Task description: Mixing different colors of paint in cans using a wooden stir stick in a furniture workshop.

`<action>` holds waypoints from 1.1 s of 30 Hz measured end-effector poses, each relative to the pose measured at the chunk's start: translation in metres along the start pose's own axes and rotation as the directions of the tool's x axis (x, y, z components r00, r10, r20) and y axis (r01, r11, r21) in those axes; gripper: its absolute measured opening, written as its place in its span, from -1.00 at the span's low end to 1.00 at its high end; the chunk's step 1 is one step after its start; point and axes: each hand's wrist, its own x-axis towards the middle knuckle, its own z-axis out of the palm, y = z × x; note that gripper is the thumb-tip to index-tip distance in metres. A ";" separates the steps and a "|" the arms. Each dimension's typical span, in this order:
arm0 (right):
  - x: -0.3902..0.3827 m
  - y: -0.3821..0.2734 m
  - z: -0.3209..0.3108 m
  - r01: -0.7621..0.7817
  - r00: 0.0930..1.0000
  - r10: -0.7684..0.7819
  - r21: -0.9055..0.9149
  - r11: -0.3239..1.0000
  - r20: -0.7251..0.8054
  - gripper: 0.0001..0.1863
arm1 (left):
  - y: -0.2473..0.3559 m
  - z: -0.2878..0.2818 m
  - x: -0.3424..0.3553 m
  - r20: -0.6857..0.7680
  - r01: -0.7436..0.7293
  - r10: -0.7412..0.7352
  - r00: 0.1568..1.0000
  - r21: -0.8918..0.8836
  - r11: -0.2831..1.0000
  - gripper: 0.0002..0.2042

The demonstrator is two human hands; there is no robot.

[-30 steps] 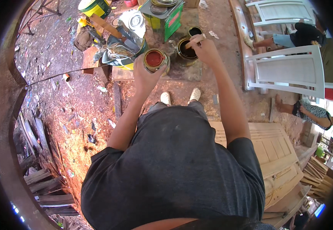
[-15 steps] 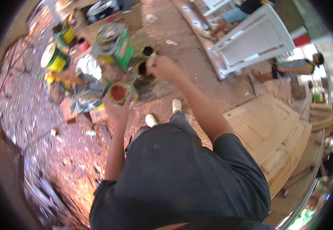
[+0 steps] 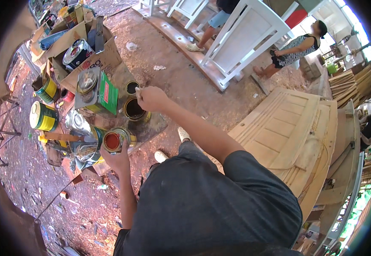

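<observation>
My left hand (image 3: 116, 158) is wrapped round an open paint can (image 3: 128, 135) with orange-red paint inside, at the near edge of a low work surface. Whether the can is lifted or resting, I cannot tell. My right hand (image 3: 154, 99) is closed just right of a larger open can (image 3: 134, 109) of dark liquid. A small pale thing (image 3: 138, 91) shows at its fingertips, too little of it to name. Just beyond stands a smaller open can (image 3: 131, 88), also dark inside. To the left is a square metal tin (image 3: 96, 91) with a green side.
A cardboard box (image 3: 104, 59) with cans stands at the far left. Yellow-banded buckets (image 3: 44, 116) are left of the surface. White wooden furniture (image 3: 245, 42) and two people (image 3: 296, 47) are beyond on the right. Bare wooden door panels (image 3: 275, 128) lie at my right.
The whole view has swung, so the cans and both hands now appear further left, and the picture is sharper. My left hand still holds the red paint can; my right stays by the dark can.
</observation>
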 end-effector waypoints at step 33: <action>0.003 0.004 0.026 0.217 0.946 -0.211 0.000 0.976 0.246 -0.75 | -0.003 0.007 0.000 -0.035 -0.046 0.047 0.998 0.039 0.998 -0.30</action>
